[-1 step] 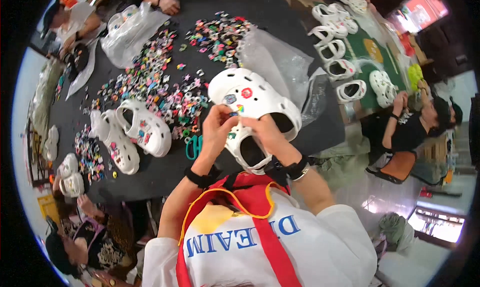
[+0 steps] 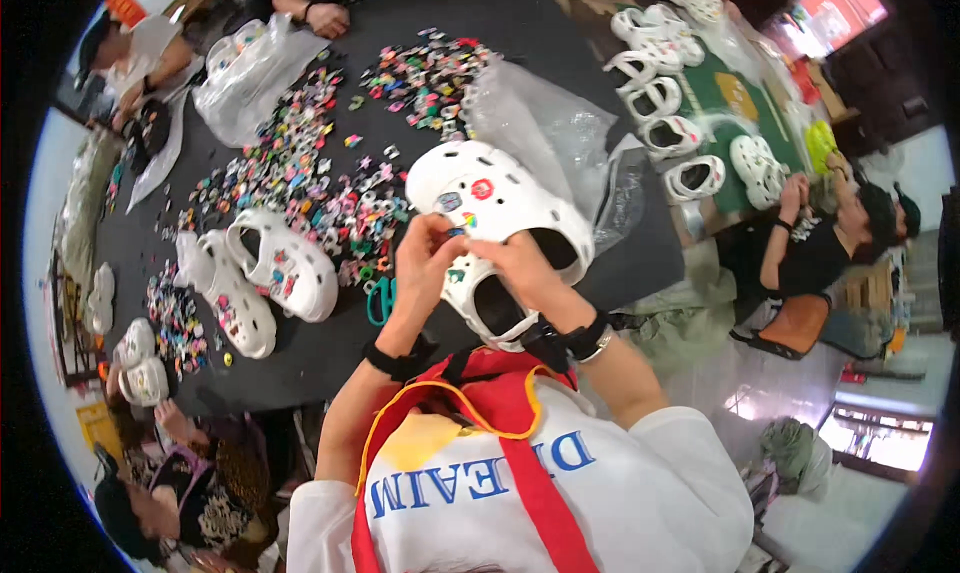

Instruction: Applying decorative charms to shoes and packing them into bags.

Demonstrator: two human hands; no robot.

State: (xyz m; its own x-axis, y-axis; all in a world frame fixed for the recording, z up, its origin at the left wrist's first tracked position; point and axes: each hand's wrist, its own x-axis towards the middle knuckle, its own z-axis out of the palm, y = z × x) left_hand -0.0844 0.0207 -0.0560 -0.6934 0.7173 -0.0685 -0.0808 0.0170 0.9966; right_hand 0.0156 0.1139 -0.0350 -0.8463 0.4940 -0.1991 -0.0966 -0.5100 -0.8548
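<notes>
2 white clogs, an upper clog (image 2: 520, 191) and a lower clog (image 2: 456, 295), sit side by side at the near edge of the black bench (image 2: 290, 383), straight before the person, probably so both fronts stay within easy reach. The left hand (image 2: 425, 258) bends over them, its fingers drawn in close by a rainbow charm (image 2: 469, 219); I cannot tell whether they clamp anything. The right hand (image 2: 528, 271) reaches in beside the openings, seemingly to steady the clogs; its fingers are partly hidden, so their grip is unclear. Loose charms (image 2: 425, 78) spread beyond, likely kept loose for easy picking, while 2 decorated clogs (image 2: 305, 283) stand left of teal-handled scissors (image 2: 378, 305).
</notes>
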